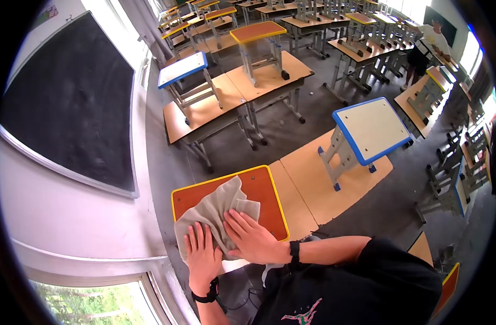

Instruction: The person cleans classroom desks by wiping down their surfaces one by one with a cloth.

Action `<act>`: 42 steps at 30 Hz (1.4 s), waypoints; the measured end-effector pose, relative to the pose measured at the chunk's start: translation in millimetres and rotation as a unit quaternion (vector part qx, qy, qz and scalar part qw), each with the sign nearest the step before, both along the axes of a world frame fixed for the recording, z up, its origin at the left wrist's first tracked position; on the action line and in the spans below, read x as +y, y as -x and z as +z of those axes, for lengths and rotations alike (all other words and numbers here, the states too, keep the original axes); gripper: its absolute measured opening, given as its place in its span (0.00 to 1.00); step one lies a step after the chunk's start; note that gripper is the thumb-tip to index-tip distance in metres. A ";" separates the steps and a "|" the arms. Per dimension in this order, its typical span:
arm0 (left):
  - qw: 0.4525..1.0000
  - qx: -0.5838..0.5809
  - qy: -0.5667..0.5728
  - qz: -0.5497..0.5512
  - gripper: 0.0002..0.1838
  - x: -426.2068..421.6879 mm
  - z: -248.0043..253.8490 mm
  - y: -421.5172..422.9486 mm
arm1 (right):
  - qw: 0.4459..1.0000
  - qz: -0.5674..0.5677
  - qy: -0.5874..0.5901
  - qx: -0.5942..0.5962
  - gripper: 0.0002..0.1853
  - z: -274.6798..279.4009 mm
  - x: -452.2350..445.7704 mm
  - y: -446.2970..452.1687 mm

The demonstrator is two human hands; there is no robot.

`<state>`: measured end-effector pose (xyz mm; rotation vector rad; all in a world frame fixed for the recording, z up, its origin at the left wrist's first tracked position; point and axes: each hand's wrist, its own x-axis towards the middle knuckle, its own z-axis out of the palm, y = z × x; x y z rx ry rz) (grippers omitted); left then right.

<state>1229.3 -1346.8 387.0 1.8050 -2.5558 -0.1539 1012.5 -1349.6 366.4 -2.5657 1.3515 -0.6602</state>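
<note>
A grey-beige cloth (210, 211) lies rumpled over a stool (199, 196) with a reddish-brown seat and yellow rim. The stool is on top of a wooden desk (291, 200). My left hand (202, 254) rests flat on the lower part of the cloth, fingers stretched out. Beside it, my right hand (253, 238) lies on the cloth with its fingers extended. Neither hand is wrapped round anything. Part of the seat's near edge is hidden by the cloth and hands.
A blue-rimmed stool (372, 129) stands on the adjoining desktop to the right. Ahead, more stools, one white-topped (183, 70) and one brown-topped (258, 32), stand on desks. A blackboard (69, 103) hangs on the left wall. Another person (435, 40) stands at the far right.
</note>
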 end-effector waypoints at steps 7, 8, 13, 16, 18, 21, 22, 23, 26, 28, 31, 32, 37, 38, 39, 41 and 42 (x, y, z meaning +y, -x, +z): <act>1.000 -0.010 0.000 -0.005 0.38 1.7 -3.1 41.7 | 0.998 0.056 0.007 0.029 0.42 -4.7 1.4 29.7; 1.000 -0.010 -0.009 -0.010 0.38 1.3 -3.9 48.8 | 0.998 0.052 0.011 0.032 0.42 -5.6 2.7 36.1; 1.000 -0.014 -0.009 -0.019 0.39 2.3 -5.6 79.6 | 0.999 0.034 0.011 0.007 0.41 -6.7 11.7 62.4; 1.000 -0.011 0.022 -0.019 0.38 6.7 -10.1 93.2 | 0.999 0.050 0.004 -0.019 0.40 -7.1 14.6 78.8; 0.998 -0.008 0.050 -0.032 0.38 11.0 -9.2 103.9 | 0.998 0.052 -0.003 -0.040 0.39 -8.3 16.6 87.5; 0.998 -0.001 0.052 -0.039 0.37 14.4 -7.1 117.1 | 0.997 0.060 0.011 -0.046 0.39 -8.9 19.4 98.8; 0.997 0.001 0.056 -0.043 0.37 14.4 -6.1 119.9 | 0.997 0.071 0.013 -0.042 0.39 -8.6 20.9 101.1; 0.998 0.008 0.063 -0.030 0.37 15.6 -7.9 121.4 | 0.997 0.071 0.013 -0.041 0.39 -8.2 21.1 104.4; 0.996 0.009 0.085 -0.028 0.36 14.4 -11.5 124.3 | 0.995 0.090 0.021 -0.033 0.39 -6.7 16.7 111.7; 0.995 0.015 0.083 -0.055 0.36 12.3 -8.5 126.6 | 0.995 0.089 0.012 -0.038 0.38 -4.8 16.4 114.2; 0.994 0.033 0.076 -0.067 0.36 7.5 -8.0 129.4 | 0.996 0.089 0.013 -0.016 0.38 -4.5 14.8 117.2; 0.993 0.027 0.087 -0.077 0.37 4.2 -12.0 129.6 | 0.995 0.090 -0.018 -0.035 0.39 -8.4 14.1 118.3; 0.981 0.019 0.124 -0.147 0.37 -20.8 -19.1 132.1 | 0.998 0.058 -0.036 -0.005 0.40 -15.5 3.9 128.0; 0.980 0.025 0.117 -0.161 0.37 -30.6 -20.6 128.0 | 0.998 0.052 -0.047 -0.007 0.40 -8.1 -1.5 126.0; 0.977 0.036 0.104 -0.182 0.37 -39.6 -22.0 127.6 | 0.997 0.037 -0.065 -0.008 0.39 -3.2 -2.2 127.7; 0.973 0.035 0.076 -0.214 0.37 -59.5 -20.7 123.6 | 0.999 0.010 -0.040 0.003 0.40 -12.8 -9.4 125.3; 0.976 0.028 0.042 -0.211 0.38 -70.2 -19.9 120.6 | 0.999 0.017 -0.023 0.015 0.40 -16.7 -14.9 122.9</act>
